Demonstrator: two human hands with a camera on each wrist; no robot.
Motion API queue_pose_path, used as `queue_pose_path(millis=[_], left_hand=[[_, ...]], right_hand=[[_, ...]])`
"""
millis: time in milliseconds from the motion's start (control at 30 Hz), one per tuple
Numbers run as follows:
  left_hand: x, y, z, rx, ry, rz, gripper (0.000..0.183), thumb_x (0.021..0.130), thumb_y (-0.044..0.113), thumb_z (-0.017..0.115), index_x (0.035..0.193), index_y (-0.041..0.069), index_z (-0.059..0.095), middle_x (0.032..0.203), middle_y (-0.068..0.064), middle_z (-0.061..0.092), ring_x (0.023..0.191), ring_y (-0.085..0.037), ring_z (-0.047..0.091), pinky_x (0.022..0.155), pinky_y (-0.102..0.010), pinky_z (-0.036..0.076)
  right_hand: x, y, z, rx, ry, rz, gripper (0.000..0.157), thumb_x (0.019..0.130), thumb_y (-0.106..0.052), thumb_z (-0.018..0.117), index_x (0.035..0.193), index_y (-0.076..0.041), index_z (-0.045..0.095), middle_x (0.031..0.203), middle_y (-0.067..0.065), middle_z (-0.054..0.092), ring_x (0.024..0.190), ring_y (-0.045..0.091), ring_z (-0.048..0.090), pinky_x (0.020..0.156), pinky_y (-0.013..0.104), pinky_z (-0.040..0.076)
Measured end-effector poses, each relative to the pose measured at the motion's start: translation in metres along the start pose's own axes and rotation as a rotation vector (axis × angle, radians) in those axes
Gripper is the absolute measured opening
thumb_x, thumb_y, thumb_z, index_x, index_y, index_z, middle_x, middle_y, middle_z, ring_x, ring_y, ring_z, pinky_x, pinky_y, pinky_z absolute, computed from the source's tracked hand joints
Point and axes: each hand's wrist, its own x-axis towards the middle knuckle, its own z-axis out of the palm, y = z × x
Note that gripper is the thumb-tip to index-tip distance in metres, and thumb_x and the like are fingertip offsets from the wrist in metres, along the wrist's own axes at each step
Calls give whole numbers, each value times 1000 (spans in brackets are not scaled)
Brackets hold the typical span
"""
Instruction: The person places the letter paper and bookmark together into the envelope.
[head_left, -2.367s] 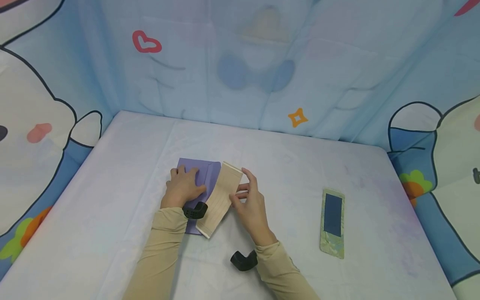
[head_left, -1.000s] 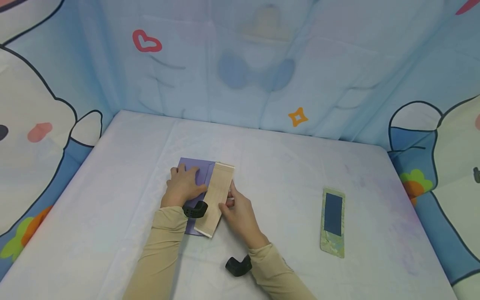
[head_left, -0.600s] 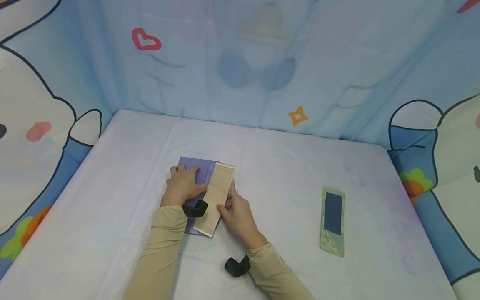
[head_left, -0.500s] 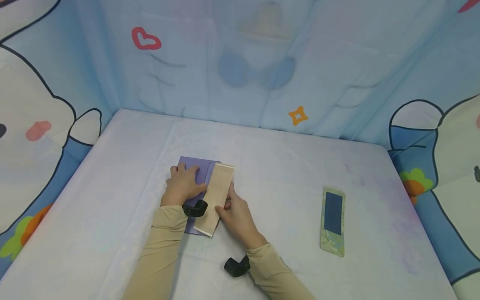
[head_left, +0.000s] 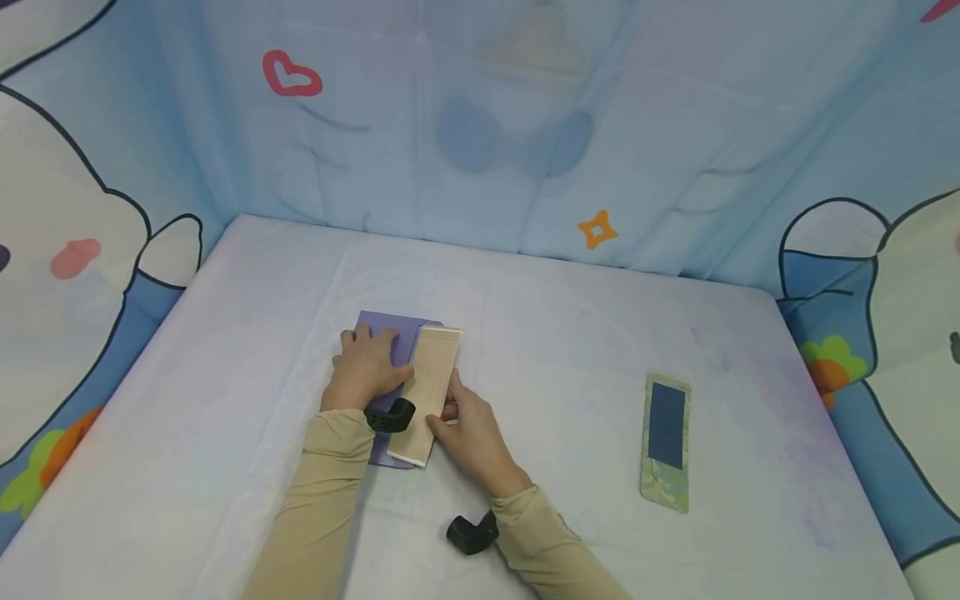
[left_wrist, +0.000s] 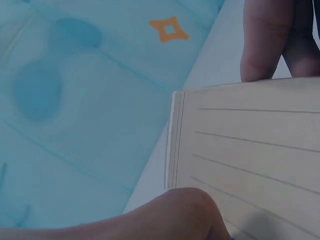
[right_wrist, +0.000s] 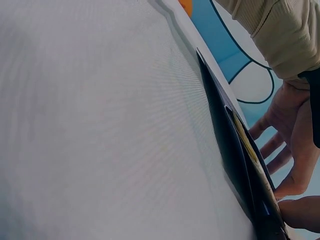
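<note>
Here was your backdrop (head_left: 517, 187), blue and cartoon-printed, filling the back and running off both sides! The pale desk (head_left: 555, 375) spread below it, its near edge cut off. In came your tan sleeves (head_left: 311, 500), cropped at the bottom.

Centre left lay the purple folder (head_left: 403, 343), flat on the desk, much of it hidden under your hand and the beige panel (head_left: 433, 371). From the right wrist its leaves stood dark and slightly parted, a yellowish edge showing among them; whether that edge was tucked inside, you couldn't tell. From above, the panel lay slanted over the folder's right side, its lower left covered by a black wrist piece (head_left: 392, 416).

Off to the right, well apart, a green card (head_left: 665, 446) lay alone, with a dark blue rectangle (head_left: 666, 421) on it; window or print, too hard to say!

Your left grip (head_left: 363, 367) rested on the folder, fingers spread, curled round nothing, thumb at the panel's edge. And your right grip (head_left: 468, 429)? Nearly closed, pinching the panel's right edge, thumb on top, the fingertips beneath partly hidden; the left wrist view cropped those fingers at the top.
</note>
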Motion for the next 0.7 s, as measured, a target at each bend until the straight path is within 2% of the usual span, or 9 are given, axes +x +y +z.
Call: queue_pose_path(millis=[233,267,467,500,700], left_hand=[[0,1,-1,-6,-18,-15,66,83,33,59,143,11,42,147,-27,27,135,-47,22,98,-67,32],[2,-1,2,-1,2,-10,66,82,33,59,142,12,44,146,-27,29,133,-47,24,96,-67,33],[3,-2,3,-5,5,-8,66,81,33,59,142,11,43,146,-27,28,133,-48,23,95,-67,34],[1,0,0,-12,-15,-14,67,83,32,59,143,11,42,148,-27,26,135,-48,22,98,-67,32],[1,0,0,-13,-9,-4,68,82,34,59,143,10,42,147,-28,27,134,-49,22,97,-68,33]], right_hand=[[-1,0,1,-34,9,5,69,83,-8,69,140,13,35,102,14,60,86,17,68,69,19,52],[0,0,1,-30,10,7,69,83,-8,69,140,12,35,102,14,60,86,17,68,70,19,52],[0,0,2,-10,16,-5,67,83,-6,68,140,9,37,103,13,60,86,17,68,71,18,53],[0,0,2,-10,16,-6,67,83,-6,69,140,9,38,104,13,60,87,17,68,71,18,53],[-1,1,2,-14,20,-22,62,83,-7,69,136,11,42,104,14,60,87,18,69,71,19,53]])
